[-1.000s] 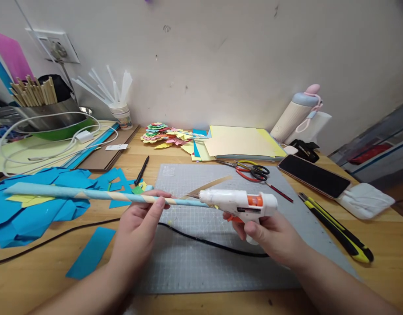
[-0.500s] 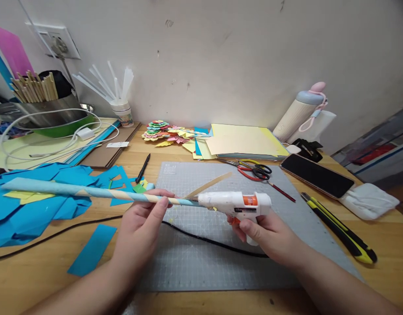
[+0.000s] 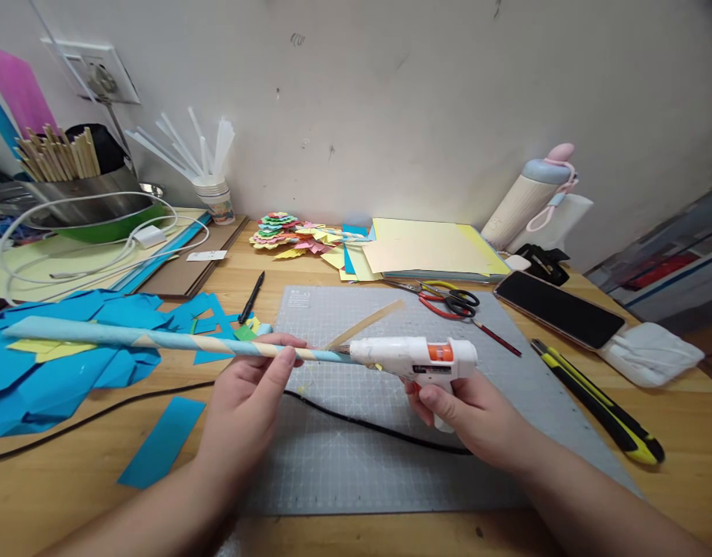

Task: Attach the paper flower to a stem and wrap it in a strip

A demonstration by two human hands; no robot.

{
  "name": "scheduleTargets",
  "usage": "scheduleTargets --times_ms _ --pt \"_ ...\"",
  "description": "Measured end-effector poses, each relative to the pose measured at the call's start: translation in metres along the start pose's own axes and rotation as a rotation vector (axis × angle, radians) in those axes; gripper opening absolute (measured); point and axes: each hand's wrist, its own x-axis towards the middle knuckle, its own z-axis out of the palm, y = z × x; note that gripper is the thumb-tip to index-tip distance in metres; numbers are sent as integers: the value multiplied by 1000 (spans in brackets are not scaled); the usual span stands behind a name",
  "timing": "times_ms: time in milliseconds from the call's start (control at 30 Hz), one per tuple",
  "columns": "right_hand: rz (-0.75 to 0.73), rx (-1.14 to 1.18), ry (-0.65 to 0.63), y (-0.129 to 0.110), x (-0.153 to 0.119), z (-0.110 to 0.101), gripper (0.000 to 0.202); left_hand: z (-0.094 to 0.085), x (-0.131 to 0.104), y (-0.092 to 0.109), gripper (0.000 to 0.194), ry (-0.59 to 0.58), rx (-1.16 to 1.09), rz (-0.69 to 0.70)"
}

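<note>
Right now the left hand [image 3: 248, 402] pinches a long rolled paper stick [image 3: 158, 340], fingers and thumb closed around it close to its right end. That stick runs almost level across the view, its long axis left to right with a slight downward slope toward the right; the thicker pale-blue end points out left over the blue paper scraps [image 3: 71, 363], and the thin tip points right, straight at the nozzle. Over on the other side the right hand [image 3: 477, 418] is wrapped tight around the grip of the white glue gun [image 3: 417, 357], a finger curled at the orange trigger, the barrel lying level and aimed left so its nozzle meets the stick's tip above the grey cutting mat [image 3: 390, 449]. A tan paper strip [image 3: 367, 325] slants up to the right from just behind that meeting point. The gun's black cord [image 3: 129, 402] trails off left across the wooden table [image 3: 680, 480]. Farther back lie the scissors [image 3: 448, 299], a phone [image 3: 556, 309], a yellow-and-black utility knife [image 3: 599, 414] and a black pen [image 3: 251, 298], all well apart from both hands.
</note>
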Motion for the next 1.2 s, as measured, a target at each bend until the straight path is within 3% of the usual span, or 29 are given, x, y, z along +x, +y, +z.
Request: scheduleTargets --times_ms 1200 --pt "66 -149 315 0 11 -9 52 -2 0 -2 19 28 31 -18"
